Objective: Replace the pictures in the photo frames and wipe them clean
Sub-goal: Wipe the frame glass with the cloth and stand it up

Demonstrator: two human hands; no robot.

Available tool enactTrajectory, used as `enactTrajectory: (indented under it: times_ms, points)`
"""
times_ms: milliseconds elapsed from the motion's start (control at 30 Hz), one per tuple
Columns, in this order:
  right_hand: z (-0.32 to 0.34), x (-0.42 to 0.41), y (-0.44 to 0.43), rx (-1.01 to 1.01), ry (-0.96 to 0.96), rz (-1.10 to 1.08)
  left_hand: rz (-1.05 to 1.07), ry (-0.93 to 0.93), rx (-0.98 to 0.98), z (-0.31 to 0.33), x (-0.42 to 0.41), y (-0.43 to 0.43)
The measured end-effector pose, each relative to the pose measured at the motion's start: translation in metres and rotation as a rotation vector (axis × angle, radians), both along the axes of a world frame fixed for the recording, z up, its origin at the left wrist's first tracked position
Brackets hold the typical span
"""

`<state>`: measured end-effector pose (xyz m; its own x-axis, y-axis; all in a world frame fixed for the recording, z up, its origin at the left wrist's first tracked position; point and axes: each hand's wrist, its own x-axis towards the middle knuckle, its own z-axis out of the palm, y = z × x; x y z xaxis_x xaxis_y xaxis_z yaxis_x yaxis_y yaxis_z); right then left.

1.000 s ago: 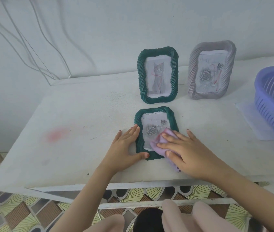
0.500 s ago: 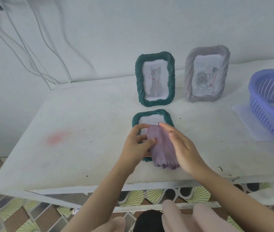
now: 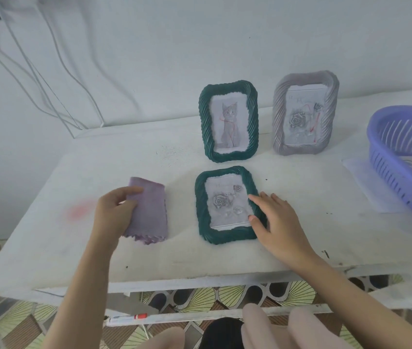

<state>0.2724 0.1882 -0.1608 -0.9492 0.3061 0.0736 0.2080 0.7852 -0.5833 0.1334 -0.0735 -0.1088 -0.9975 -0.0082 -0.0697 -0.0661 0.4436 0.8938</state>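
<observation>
Left hand (image 3: 114, 214) pinches purple cloth (image 3: 150, 212) — right hand (image 3: 283, 229) rests released fingers (image 3: 257, 201) on flat green frame (image 3: 225, 236).

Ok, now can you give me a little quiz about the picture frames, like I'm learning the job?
1. True or false: the grey frame lies flat on the table.
2. What picture is in the standing green frame? A: a cat. B: a rose. C: a dog.
3. Fill the gap: the left hand holds a purple ____.

Key: 1 false, it stands upright. 2 A. 3 cloth.
</observation>
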Motion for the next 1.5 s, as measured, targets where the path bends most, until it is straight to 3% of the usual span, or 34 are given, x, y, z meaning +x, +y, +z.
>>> enactTrajectory:
  times_ms: [133, 200, 267, 333, 533, 600, 733, 900, 1200, 1333, 1500]
  points:
    - [0.0, -0.001, 0.0, -0.013, 0.02, -0.005, -0.019, 0.03, -0.412, -0.014, -0.002, -0.011]
    - [0.0, -0.001, 0.0, -0.027, 0.034, -0.009, 0.015, 0.153, -0.611, -0.019, 0.004, -0.006]
    - [-0.002, -0.002, -0.001, -0.039, 0.06, -0.014, 0.023, 0.327, -0.565, -0.019, 0.013, 0.006]
    - [-0.002, -0.003, -0.002, -0.06, 0.085, -0.026, -0.117, 0.417, -0.449, -0.018, 0.023, 0.023]
    - [-0.001, -0.006, -0.009, -0.17, 0.119, -0.112, -0.607, 0.091, -0.498, -0.024, 0.055, 0.071]
    - [-0.001, -0.006, -0.01, -0.296, 0.166, -0.12, -0.624, 0.076, -0.448, -0.027, 0.055, 0.077]
    - [0.015, -0.005, -0.011, -0.742, 0.185, -0.152, -0.614, 0.072, -0.247, -0.037, 0.054, 0.074]
    - [0.022, -0.009, -0.004, -1.001, 0.132, -0.126, -0.585, 0.027, -0.061, -0.043, 0.05, 0.067]
    - [0.026, -0.011, 0.002, -1.071, 0.132, -0.012, -0.54, -0.119, 0.461, -0.027, 0.046, 0.06]
    - [0.036, -0.011, -0.001, -1.113, 0.17, 0.042, -0.502, -0.132, 0.557, -0.02, 0.044, 0.059]
    - [0.049, -0.018, -0.008, -1.015, 0.184, 0.19, -0.523, -0.094, 0.606, -0.01, 0.038, 0.049]
